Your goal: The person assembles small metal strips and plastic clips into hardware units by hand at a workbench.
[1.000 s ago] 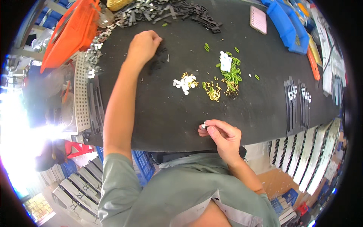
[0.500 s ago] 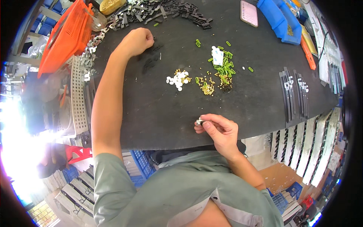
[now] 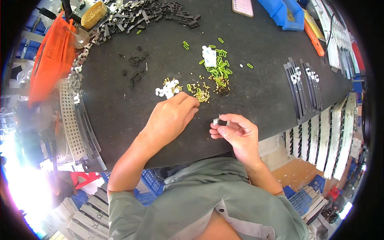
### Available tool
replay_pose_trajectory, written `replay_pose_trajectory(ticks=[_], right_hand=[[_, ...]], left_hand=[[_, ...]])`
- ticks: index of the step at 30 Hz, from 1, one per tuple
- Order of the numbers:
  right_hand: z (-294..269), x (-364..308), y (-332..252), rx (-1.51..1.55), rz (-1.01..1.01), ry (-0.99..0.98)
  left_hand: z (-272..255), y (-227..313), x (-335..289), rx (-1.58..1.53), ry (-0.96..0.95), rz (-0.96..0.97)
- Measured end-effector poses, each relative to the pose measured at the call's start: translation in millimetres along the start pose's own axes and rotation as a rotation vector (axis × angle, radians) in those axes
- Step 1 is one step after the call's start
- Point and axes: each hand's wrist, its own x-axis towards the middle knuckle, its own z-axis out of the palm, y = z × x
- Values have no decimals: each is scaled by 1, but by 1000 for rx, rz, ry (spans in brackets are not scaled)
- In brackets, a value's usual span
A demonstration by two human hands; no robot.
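Between the thumb and fingers of my right hand (image 3: pixel 239 134) is a small silver-and-black part (image 3: pixel 220 122), held just above the dark table near its front edge. My left hand (image 3: pixel 171 115) reaches in from the lower left, its fingers curled together; whatever they pinch is hidden. Its fingertips are close to a loose pile of tiny brass pieces (image 3: pixel 203 96). White round discs (image 3: pixel 168 89) lie just beyond its knuckles. Farther back are green oval rings (image 3: pixel 222 72) with a white packet (image 3: pixel 209 59) among them. Several small black pieces (image 3: pixel 137 60) are scattered at the left.
A heap of black and metal parts (image 3: pixel 140 18) covers the far left. An orange basket (image 3: pixel 52 60) and a yellow bowl (image 3: pixel 94 15) stand there. Far right are a blue bin (image 3: pixel 285 16), an orange-handled tool (image 3: pixel 314 38) and dark strips with white clips (image 3: pixel 295 86). A phone (image 3: pixel 243 7) lies at the back.
My left hand has come back from the small black pieces toward me and right, to the brass pile. My right hand keeps its part, where black now shows. The view has shifted.
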Motion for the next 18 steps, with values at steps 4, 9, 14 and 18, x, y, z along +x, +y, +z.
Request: replay_pose_trajectory(ticks=[4,9,14,18], right_hand=[[-2,2,0,-7,9,-10],[1,5,0,12,13,43],[-2,3,1,63,25,18],[-2,1,3,79,57,21]], left_hand=[[2,2,5,83,-40,13],[15,8,6,247,-61,86],[30,38,3,-151,141,198],[30,38,3,-60,149,241]])
